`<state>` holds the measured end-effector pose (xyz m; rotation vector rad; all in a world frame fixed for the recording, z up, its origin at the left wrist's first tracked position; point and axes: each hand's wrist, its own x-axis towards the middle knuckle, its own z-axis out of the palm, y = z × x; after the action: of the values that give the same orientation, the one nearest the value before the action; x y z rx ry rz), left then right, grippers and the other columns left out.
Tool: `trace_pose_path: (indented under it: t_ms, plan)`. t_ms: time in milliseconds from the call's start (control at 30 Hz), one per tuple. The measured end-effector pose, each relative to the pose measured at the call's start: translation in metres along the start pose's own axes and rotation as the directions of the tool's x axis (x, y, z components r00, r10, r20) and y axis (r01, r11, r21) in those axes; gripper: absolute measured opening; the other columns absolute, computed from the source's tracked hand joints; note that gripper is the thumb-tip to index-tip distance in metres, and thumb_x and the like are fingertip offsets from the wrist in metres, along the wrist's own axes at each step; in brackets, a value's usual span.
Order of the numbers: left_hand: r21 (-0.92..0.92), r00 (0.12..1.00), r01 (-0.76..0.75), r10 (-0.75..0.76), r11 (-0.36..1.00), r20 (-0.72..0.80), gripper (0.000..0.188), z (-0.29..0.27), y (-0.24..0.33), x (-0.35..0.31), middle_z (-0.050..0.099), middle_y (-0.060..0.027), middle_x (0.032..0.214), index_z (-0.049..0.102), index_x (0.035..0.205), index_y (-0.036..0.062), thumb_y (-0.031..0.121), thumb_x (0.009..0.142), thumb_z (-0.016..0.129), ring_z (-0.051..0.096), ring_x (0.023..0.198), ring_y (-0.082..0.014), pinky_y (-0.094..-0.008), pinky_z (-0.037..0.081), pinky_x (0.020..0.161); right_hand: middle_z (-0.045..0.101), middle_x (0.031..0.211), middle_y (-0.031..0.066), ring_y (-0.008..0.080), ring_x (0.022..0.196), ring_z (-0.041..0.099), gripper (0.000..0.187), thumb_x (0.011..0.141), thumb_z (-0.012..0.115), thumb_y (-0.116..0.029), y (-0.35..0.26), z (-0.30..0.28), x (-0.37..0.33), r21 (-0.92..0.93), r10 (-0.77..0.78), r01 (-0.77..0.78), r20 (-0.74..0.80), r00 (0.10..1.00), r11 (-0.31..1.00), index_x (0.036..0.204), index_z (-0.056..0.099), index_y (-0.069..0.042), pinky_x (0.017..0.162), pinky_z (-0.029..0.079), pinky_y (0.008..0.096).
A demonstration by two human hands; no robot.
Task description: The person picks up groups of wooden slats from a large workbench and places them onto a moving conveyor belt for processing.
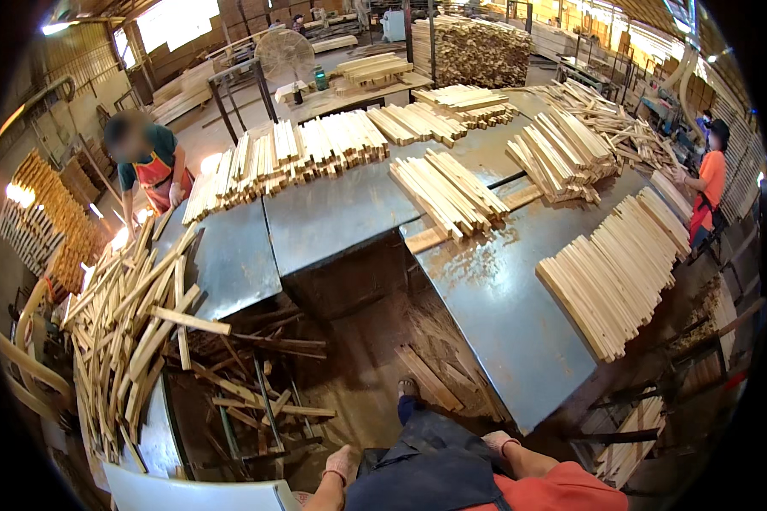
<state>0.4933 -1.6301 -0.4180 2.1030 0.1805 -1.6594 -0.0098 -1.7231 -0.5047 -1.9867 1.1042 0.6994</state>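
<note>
Both of my hands hang low beside my dark apron (426,464), away from the wood on the tables. My left hand (343,464), in a pale pinkish glove, is left of the apron, closest to a pale panel (200,494) at the lower edge. Its fingers are too small to make out. On the apron's other side is my right hand (498,442), gloved the same way, with its fingers partly hidden. Nothing shows in either hand. Ahead on the right, a row of wooden strips (614,272) lies on a metal-topped table (503,341).
A tangled heap of sticks (136,332) covers the left table. Stacked strips (290,157) line the far tabletop (341,213); another bundle (447,192) lies nearer. Loose boards (430,379) are on the floor by my foot (407,388). One person (153,162) stands far left, another (709,183) far right.
</note>
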Motion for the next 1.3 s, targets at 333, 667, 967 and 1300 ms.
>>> trace_pose_path:
  t_ms: [333,667,967,1300]
  plan:
    - [0.478,0.972,-0.046,0.149,0.877,-0.181,0.039,-0.050,0.074,0.081,0.076,-0.0109,0.097,0.080,0.102,0.0034,0.041,0.100,0.068,0.068,0.090,-0.0237,-0.0411,0.052,0.084,0.079,0.101,0.0165,0.0322,0.099,0.078,0.032,0.098,0.057,-0.030,-0.010,-0.246,0.173,0.211,0.167,-0.130,-0.168,0.971,0.969,0.102,0.075,-0.004,0.085,0.060,0.0440]
    - [-0.297,0.994,0.074,-0.096,0.952,-0.059,0.067,-0.023,0.289,0.092,0.041,-0.0129,0.172,0.042,0.166,0.0081,0.045,0.112,0.056,0.042,0.155,-0.0355,-0.0513,0.037,0.123,0.068,0.147,0.0186,0.0354,0.135,0.064,0.061,0.102,0.060,-0.043,-0.099,-0.431,0.315,0.799,0.254,-0.174,0.028,0.967,0.575,0.145,0.066,0.001,0.114,0.048,0.0394]
    - [-0.260,0.963,-0.254,0.267,0.932,0.018,0.013,-0.038,0.511,0.149,0.059,0.0031,0.090,0.068,0.097,0.0157,0.029,0.100,0.070,0.063,0.089,-0.0159,-0.0376,0.048,0.078,0.077,0.113,0.0242,0.0421,0.109,0.072,0.048,0.101,0.057,-0.042,-0.115,-0.544,0.376,0.540,0.238,-0.204,0.005,0.971,0.817,0.112,0.078,-0.001,0.092,0.056,0.0503]
    - [-0.215,0.805,-0.439,0.489,0.872,0.337,0.040,0.043,0.773,0.147,0.067,0.0015,0.104,0.071,0.132,0.0028,0.034,0.106,0.069,0.061,0.088,-0.0093,-0.0273,0.050,0.078,0.076,0.117,0.0085,0.0215,0.088,0.070,0.060,0.100,0.071,-0.032,-0.109,-0.640,0.481,0.972,0.245,-0.120,0.068,0.967,0.202,0.148,0.063,0.002,0.077,0.056,0.0359]
